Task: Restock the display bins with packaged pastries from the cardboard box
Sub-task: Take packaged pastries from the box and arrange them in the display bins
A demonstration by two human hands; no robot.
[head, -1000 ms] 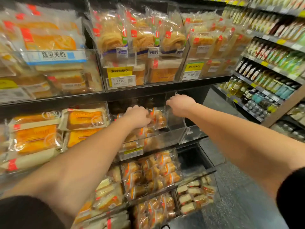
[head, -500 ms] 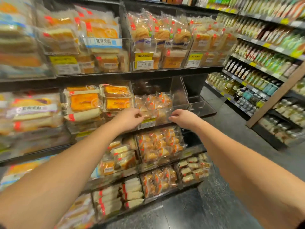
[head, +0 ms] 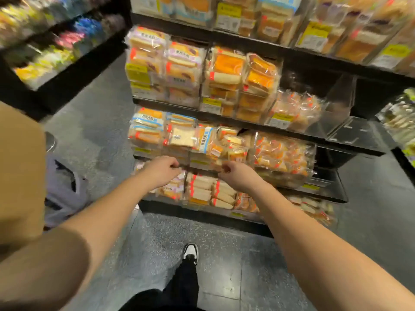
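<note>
Head view: two hands (head: 162, 170) (head: 238, 176) (both curled) before stocked bins (head: 281, 158).

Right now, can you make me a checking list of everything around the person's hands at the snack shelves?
Surface: grey speckled floor, with the person's black-and-white shoe on it.
Job's things: clear display bins holding packaged pastries; one bin at the right looks empty; a cardboard box at the left edge.
Clutter: a grey bundle on the floor beside the box.
Hands: left hand and right hand, fingers curled, in front of the lower bins; holding nothing that I can see.
Cables: nothing seen.
Surroundings: blurred shelves of colourful goods at left.
</note>
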